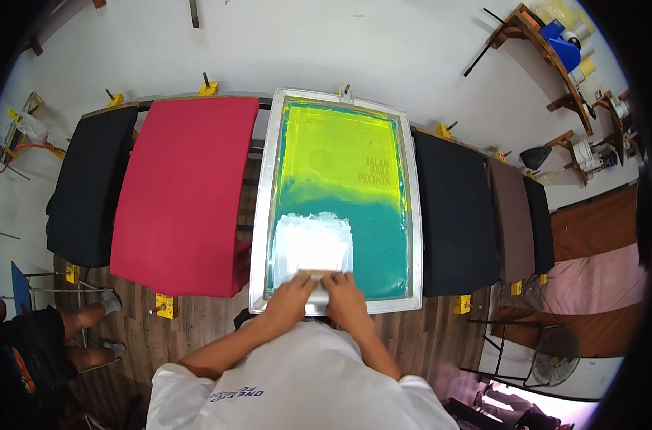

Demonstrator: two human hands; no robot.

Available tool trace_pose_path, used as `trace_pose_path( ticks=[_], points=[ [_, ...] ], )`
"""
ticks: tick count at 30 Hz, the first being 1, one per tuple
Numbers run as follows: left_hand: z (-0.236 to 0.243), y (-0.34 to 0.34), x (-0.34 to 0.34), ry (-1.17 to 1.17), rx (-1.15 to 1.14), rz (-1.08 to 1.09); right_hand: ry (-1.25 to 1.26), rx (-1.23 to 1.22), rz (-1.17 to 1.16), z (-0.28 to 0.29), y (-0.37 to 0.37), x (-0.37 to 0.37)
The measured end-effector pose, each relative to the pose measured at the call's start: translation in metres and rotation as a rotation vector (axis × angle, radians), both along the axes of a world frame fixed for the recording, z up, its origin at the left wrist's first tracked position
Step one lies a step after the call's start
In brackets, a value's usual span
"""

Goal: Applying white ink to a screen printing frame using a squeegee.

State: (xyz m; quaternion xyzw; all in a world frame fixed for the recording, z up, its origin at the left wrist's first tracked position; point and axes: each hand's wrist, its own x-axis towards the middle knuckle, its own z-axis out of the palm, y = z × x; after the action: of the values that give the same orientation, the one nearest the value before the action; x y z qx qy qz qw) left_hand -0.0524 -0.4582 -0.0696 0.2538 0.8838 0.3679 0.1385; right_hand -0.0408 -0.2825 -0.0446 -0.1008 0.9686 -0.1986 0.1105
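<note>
A silver-framed printing screen (261,201) lies in front of me, its mesh yellow-green in the upper part, with faint lettering, and teal lower down (376,251). A thick patch of white ink (311,240) covers the lower left of the mesh. At its near edge, my left hand (290,299) and my right hand (344,297) are both closed on a squeegee (313,274), side by side, with thumbs toward the middle. The blade is hidden by the ink and my fingers.
Shirt-covered platens in red (175,193), black (455,215) and brown (508,222) flank the screen. A person's legs (89,322) are at the lower left. A fan (555,355) stands at the lower right, below wall shelves (541,50) holding containers.
</note>
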Motion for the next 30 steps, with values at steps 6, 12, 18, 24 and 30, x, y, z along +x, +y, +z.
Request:
trace_pose_path(
  ticks=[6, 12, 18, 24, 30],
  points=[
    [0.016, -0.003, -0.028, -0.048, 0.082, 0.068, -0.101, 0.069, 0.049, 0.025, -0.005, -0.035],
    [0.004, -0.002, -0.097, -0.004, 0.052, 0.153, 0.086, 0.116, 0.034, -0.001, -0.012, -0.092],
    [-0.005, -0.016, -0.007, 0.048, 0.007, 0.037, 0.009, 0.035, 0.034, -0.004, -0.017, -0.011],
    [0.018, -0.014, -0.006, -0.077, 0.053, 0.005, -0.122, 0.05, 0.054, 0.019, -0.011, -0.009],
    [0.008, 0.011, -0.102, -0.021, 0.079, 0.123, 0.058, 0.151, -0.001, 0.007, 0.002, -0.105]
  ],
)
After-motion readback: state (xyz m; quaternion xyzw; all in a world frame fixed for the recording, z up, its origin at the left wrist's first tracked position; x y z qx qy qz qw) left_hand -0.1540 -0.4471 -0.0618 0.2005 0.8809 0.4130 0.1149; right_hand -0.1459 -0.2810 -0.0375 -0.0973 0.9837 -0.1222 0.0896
